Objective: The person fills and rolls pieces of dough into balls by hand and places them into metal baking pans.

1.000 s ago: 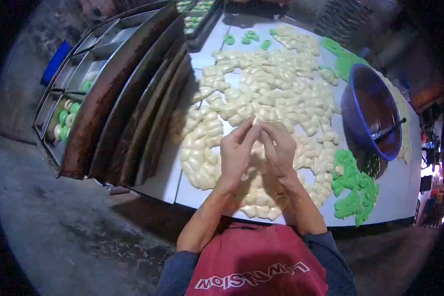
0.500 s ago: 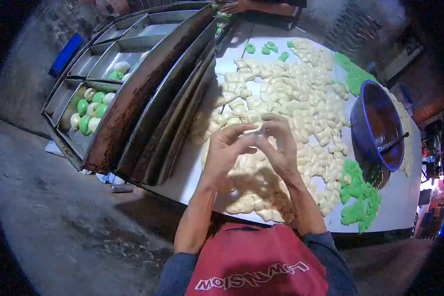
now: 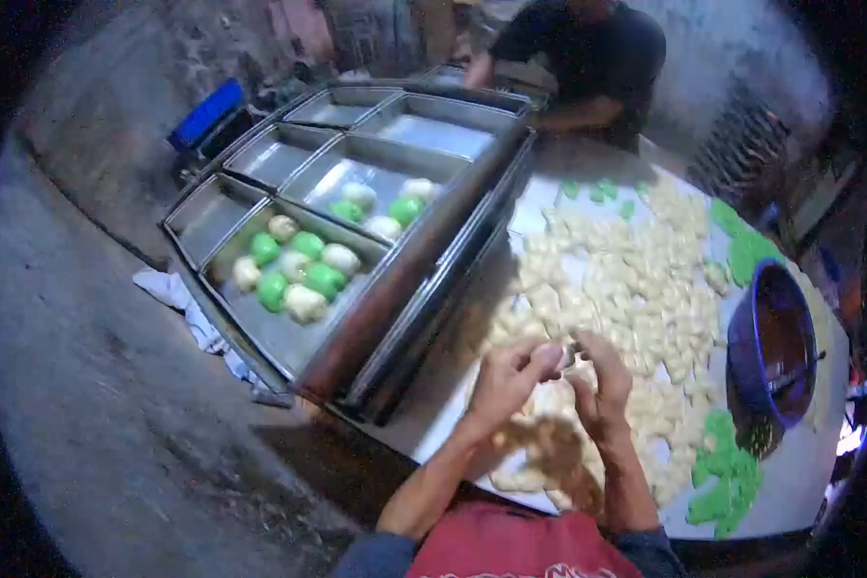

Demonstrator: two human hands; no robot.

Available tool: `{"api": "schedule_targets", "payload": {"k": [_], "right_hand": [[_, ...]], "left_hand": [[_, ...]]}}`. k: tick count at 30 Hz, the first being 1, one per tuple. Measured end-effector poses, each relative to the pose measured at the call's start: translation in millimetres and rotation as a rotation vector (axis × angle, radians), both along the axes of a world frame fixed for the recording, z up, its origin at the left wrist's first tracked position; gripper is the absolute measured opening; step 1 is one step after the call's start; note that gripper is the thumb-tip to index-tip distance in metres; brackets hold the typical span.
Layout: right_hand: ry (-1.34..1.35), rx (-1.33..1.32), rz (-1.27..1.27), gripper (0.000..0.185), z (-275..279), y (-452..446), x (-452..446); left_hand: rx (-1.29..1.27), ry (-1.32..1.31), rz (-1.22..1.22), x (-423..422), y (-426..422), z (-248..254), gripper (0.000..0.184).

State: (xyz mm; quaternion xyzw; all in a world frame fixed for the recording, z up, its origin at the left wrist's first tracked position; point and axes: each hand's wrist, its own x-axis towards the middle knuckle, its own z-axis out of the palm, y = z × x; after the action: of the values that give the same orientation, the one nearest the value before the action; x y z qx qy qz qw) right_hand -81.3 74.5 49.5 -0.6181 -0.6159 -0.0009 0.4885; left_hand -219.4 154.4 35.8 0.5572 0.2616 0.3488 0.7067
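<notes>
Over the table, my left hand and my right hand meet at the fingertips around a small pale dough piece, mostly hidden by the fingers. Both hands are closed on it. Beneath and beyond them spreads a wide layer of cream dough pieces. Green dough lies to the right of my hands, near the front edge. To the left, a stack of metal trays has a top tray with compartments; white and green balls sit in two of them.
A blue bowl with dark contents and a utensil stands at the right of the white table. More green dough lies at the back right. Across the table is a co-worker. A blue object stands behind the trays.
The view has swung left, showing more of the tray compartments and the co-worker. My hands remain together at the dough piece, with the fingers shifted around it.
</notes>
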Motion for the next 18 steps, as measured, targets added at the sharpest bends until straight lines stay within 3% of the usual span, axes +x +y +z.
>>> {"api": "schedule_targets", "payload": {"k": [1, 3, 5, 7, 9, 11, 12, 14, 15, 18], "right_hand": [[-0.246, 0.01, 0.07, 0.036, 20, 3, -6], [-0.384, 0.018, 0.219, 0.039, 40, 16, -8], [-0.313, -0.037, 0.238, 0.034, 60, 30, -5], [-0.155, -0.026, 0.251, 0.031, 80, 52, -8], [-0.099, -0.002, 0.222, 0.023, 111, 77, -16], [-0.025, 0.067, 0.2, 0.018, 142, 111, -31], [-0.047, 0.085, 0.219, 0.018, 161, 130, -40], [-0.028, 0.092, 0.257, 0.018, 182, 171, -57], [0.014, 0.082, 0.275, 0.018, 184, 192, -63], [0.057, -0.049, 0.447, 0.019, 182, 245, -70]], "left_hand": [[0.038, 0.015, -0.002, -5, 6, 5, 0.025], [-0.027, -0.086, 0.033, -6, 12, -6, 0.029], [-0.085, -0.115, -0.047, -15, 20, 3, 0.056], [-0.28, -0.195, -0.124, -25, 26, 23, 0.065], [-0.21, -0.264, -0.172, -31, 38, 12, 0.066], [-0.131, -0.215, -0.069, -26, 39, 3, 0.062], [-0.469, -0.056, -0.238, -28, 51, -2, 0.055], [-0.11, 0.057, -0.335, -37, 41, -32, 0.05], [-0.056, 0.173, -0.355, -37, 38, -47, 0.048], [-0.217, 0.12, -0.392, -60, 28, -37, 0.044]]}}
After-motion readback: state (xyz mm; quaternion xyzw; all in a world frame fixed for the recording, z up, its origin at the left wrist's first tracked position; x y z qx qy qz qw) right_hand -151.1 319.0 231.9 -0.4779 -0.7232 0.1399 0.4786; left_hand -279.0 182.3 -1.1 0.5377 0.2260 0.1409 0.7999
